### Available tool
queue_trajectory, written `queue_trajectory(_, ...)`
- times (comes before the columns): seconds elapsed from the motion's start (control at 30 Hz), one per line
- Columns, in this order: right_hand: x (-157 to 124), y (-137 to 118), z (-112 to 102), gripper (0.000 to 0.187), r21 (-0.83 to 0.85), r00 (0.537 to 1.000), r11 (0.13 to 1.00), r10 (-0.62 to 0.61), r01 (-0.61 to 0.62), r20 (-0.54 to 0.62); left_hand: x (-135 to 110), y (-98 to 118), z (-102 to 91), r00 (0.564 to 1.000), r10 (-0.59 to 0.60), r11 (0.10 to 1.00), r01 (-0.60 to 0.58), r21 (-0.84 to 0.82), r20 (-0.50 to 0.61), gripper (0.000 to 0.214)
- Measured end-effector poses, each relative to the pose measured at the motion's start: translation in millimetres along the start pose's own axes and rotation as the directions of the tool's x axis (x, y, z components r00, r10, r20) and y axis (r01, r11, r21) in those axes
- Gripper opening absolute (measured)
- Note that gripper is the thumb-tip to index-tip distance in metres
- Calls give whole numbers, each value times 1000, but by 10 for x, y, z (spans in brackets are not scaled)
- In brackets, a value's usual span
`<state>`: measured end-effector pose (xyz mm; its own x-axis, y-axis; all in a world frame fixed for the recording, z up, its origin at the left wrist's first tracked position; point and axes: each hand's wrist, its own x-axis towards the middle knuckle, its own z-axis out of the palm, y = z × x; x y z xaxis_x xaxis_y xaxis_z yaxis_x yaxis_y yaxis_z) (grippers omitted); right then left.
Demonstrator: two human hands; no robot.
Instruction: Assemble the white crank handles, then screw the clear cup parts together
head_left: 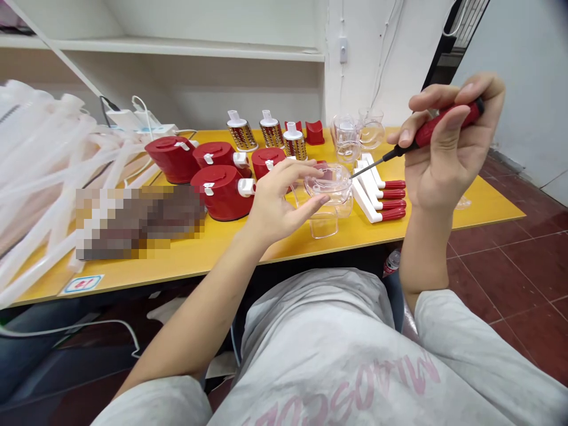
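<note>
My left hand (284,198) grips a clear plastic housing (331,189) near the table's front edge, thumb on the near side and fingers over its far side. In my right hand (452,142), raised at the right, is a red and black screwdriver (428,133). Its thin shaft slants down to the left, and the tip meets the housing's right rim or lies just in front of it; I cannot tell which. White crank handles with red grips (379,198) lie just right of the housing. Red round bases with white knobs (224,192) stand left of my left hand.
Several grater drums with white stems (242,131) and small red pieces (315,132) stand farther back on the yellow table (465,201). More clear housings (350,139) are at the back right. Long translucent plastic bags (44,171) heap up at the left, beside a blurred-out dark patch.
</note>
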<state>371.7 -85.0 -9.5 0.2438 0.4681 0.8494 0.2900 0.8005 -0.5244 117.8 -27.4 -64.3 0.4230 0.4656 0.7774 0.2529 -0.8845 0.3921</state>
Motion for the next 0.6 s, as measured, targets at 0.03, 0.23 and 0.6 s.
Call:
queue_trajectory(0.03, 12, 31, 21, 64, 13, 1000, 1000, 21, -21, 21, -2, 1, -1, 1000, 4, 1000, -4, -1, -3, 41)
queue_trajectory(0.23, 28, 100, 88, 61, -7, 997, 997, 71, -71, 22, 2, 12, -4, 1000, 20, 1000, -20, -8, -11, 38)
queue_trajectory(0.6, 44, 292, 217, 72, -56, 992, 998, -3, -4, -125, 1, 19, 7, 1000, 2, 1000, -2, 0, 6, 47)
